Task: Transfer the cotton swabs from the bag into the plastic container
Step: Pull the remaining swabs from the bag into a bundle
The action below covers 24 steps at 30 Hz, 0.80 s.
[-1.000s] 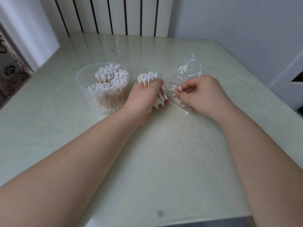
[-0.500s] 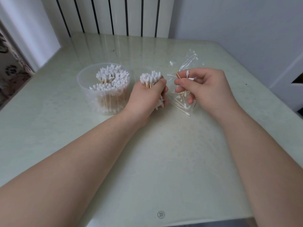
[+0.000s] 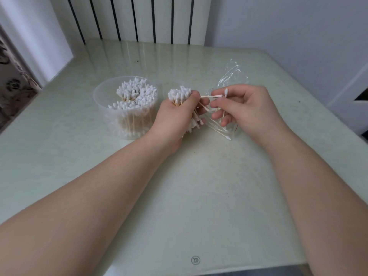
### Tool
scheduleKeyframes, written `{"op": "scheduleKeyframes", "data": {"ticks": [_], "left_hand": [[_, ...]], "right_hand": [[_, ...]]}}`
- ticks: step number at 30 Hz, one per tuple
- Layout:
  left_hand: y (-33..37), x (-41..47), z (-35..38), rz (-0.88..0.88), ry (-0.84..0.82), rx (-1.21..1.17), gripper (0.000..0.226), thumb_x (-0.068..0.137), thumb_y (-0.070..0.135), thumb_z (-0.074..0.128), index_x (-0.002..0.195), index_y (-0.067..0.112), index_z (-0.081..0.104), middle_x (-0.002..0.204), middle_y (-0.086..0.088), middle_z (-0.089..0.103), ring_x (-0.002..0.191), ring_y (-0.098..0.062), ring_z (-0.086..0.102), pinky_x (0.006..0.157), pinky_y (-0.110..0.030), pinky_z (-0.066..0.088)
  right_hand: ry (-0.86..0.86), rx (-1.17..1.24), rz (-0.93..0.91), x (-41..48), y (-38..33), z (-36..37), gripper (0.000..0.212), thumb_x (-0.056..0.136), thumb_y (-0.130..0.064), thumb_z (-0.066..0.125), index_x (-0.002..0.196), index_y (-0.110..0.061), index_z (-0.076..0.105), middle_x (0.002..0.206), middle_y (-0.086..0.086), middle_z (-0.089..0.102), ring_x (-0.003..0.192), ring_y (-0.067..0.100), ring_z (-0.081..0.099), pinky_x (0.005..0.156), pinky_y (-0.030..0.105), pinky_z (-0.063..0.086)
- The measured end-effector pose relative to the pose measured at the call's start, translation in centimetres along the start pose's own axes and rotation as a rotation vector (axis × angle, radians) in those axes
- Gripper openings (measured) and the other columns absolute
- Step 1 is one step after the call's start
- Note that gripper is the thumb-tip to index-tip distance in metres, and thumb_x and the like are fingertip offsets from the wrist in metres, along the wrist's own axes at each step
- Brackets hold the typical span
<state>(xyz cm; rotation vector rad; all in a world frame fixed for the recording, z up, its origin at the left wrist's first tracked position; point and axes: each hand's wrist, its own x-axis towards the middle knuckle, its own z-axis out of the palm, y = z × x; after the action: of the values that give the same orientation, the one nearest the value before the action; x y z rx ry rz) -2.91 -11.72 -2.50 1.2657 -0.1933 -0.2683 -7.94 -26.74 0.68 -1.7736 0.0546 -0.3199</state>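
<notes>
One container (image 3: 100,100), one bag (image 3: 232,75); hands (image 3: 175,120) (image 3: 249,110) hold swabs (image 3: 180,94)

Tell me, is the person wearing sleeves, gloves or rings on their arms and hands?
No. The left forearm and the right forearm are bare, with no sleeve anywhere in view. The left hand and the right hand have no gloves, and no ring, watch or bracelet shows on the sides the camera sees.
</notes>
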Motion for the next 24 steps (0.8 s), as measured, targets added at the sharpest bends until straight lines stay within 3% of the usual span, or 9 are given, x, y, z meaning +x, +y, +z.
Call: {"op": "scheduleKeyframes", "data": {"ticks": [4,6,9,12,14,17,20,22,24], "left_hand": [[0.24,0.18,-0.04,-0.055,0.05,-0.092,0.012,0.102,0.01,0.054,0.094,0.015,0.06,0.087,-0.006,0.074,0.082,-0.021,0.071,0.079,-0.045,0.06],[0.4,0.14,-0.02,-0.065,0.049,-0.11,0.013,0.1,0.005,0.051,0.098,0.016,0.057,0.083,-0.005,0.071,0.076,-0.021,0.069,0.074,-0.041,0.06],[0.5,0.13,0.06,-0.053,0.077,-0.083,0.018,0.099,0.002,0.048,0.108,0.013,0.06,0.075,-0.003,0.063,0.064,-0.018,0.061,0.06,-0.033,0.054],[0.26,0.13,-0.01,-0.028,0.038,-0.011,0.021,0.1,0.007,0.054,0.118,0.015,0.06,0.078,0.001,0.067,0.068,-0.015,0.061,0.068,-0.035,0.053],[0.22,-0.09,-0.06,-0.027,-0.02,0.002,0.019,0.1,0.007,0.059,0.116,0.017,0.061,0.087,0.001,0.073,0.075,-0.015,0.064,0.075,-0.036,0.054],[0.36,-0.37,-0.02,-0.038,-0.042,0.0,0.012,0.1,0.007,0.06,0.104,0.018,0.063,0.096,-0.004,0.075,0.076,-0.011,0.067,0.073,-0.032,0.056],[0.29,-0.4,0.0,-0.003,-0.042,0.045,0.009,0.101,0.011,0.06,0.098,0.019,0.064,0.089,-0.001,0.072,0.07,-0.012,0.061,0.071,-0.035,0.053],[0.26,-0.43,-0.07,0.043,-0.068,0.095,0.007,0.099,0.014,0.065,0.094,0.018,0.066,0.079,0.0,0.067,0.068,-0.014,0.058,0.068,-0.035,0.05],[0.34,-0.56,-0.09,0.066,-0.107,0.13,0.004,0.097,0.015,0.068,0.093,0.017,0.066,0.076,-0.003,0.064,0.071,-0.017,0.059,0.064,-0.032,0.049]], "right_hand": [[0.056,0.041,0.041,0.27,0.08,-0.06,0.016,0.093,0.002,0.058,0.098,-0.004,0.073,0.084,0.006,0.069,0.072,0.033,0.072,0.058,0.032,0.055],[0.058,0.124,0.067,0.24,-0.01,0.08,0.023,0.092,0.009,0.051,0.099,0.0,0.071,0.079,0.008,0.065,0.07,0.035,0.071,0.058,0.031,0.054],[0.053,0.173,0.076,0.16,-0.13,-0.13,0.036,0.089,0.018,0.045,0.113,0.004,0.067,0.082,0.007,0.055,0.073,0.033,0.072,0.068,0.03,0.057],[0.03,0.233,0.07,-0.01,-0.25,-0.38,0.044,0.088,0.021,0.053,0.127,0.003,0.06,0.089,0.01,0.053,0.079,0.028,0.074,0.081,0.032,0.059],[0.027,0.237,0.067,-0.17,-0.32,-0.35,0.051,0.087,0.016,0.062,0.135,0.0,0.054,0.089,0.013,0.064,0.084,0.027,0.075,0.077,0.031,0.06],[0.053,0.074,0.056,-0.28,-0.35,-0.3,0.058,0.085,0.003,0.074,0.138,-0.009,0.053,0.088,0.012,0.077,0.086,0.035,0.073,0.058,0.028,0.055],[0.063,-0.083,0.044,-0.29,-0.15,-0.16,0.052,0.082,-0.004,0.077,0.13,-0.015,0.06,0.084,0.008,0.077,0.079,0.046,0.067,0.06,0.035,0.055],[0.043,-0.131,0.022,-0.42,-0.07,0.18,0.049,0.081,-0.002,0.077,0.126,-0.015,0.062,0.081,0.008,0.077,0.061,0.035,0.064,0.065,0.034,0.054],[0.022,-0.165,-0.005,-0.57,-0.25,0.54,0.047,0.079,0.0,0.077,0.121,-0.015,0.064,0.081,0.007,0.076,0.056,0.022,0.063,0.065,0.027,0.053]]}}
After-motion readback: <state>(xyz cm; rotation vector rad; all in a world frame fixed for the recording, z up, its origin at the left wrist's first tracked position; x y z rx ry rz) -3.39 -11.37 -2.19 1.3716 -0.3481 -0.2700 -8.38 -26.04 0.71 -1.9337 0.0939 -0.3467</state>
